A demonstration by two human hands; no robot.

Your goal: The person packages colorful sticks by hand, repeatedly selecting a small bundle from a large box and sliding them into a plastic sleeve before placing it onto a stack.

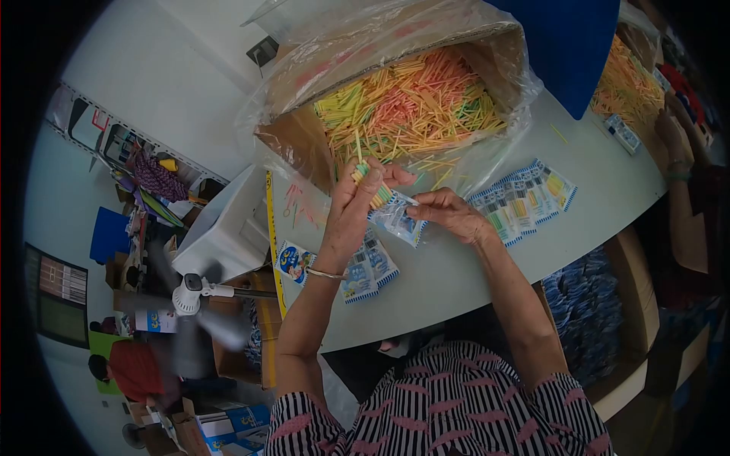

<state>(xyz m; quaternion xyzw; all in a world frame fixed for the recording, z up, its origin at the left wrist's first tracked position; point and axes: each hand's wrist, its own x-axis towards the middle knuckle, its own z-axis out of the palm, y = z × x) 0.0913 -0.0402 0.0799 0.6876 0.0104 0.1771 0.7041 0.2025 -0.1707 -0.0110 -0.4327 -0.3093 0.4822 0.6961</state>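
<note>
My left hand (354, 199) is closed around a small bundle of thin coloured sticks (379, 197), yellow, orange and green, with one stick poking out above the rest. My right hand (454, 215) pinches the edge of a small clear and blue printed packet (400, 222). The lower ends of the bundle meet the packet's mouth; my fingers partly hide how far they are inside. Below my left hand lie several flat packets (368, 267) that look unfilled. To my right, a fanned row of packets (523, 199) shows coloured sticks inside.
A plastic-lined carton (300, 140) heaped with loose sticks stands at the table's (449, 292) far side. Loose pink sticks (303, 205) lie left. A fan (188, 298) stands beyond the left edge. At right, a box of blue packets (639, 300) and another person's hand (672, 135).
</note>
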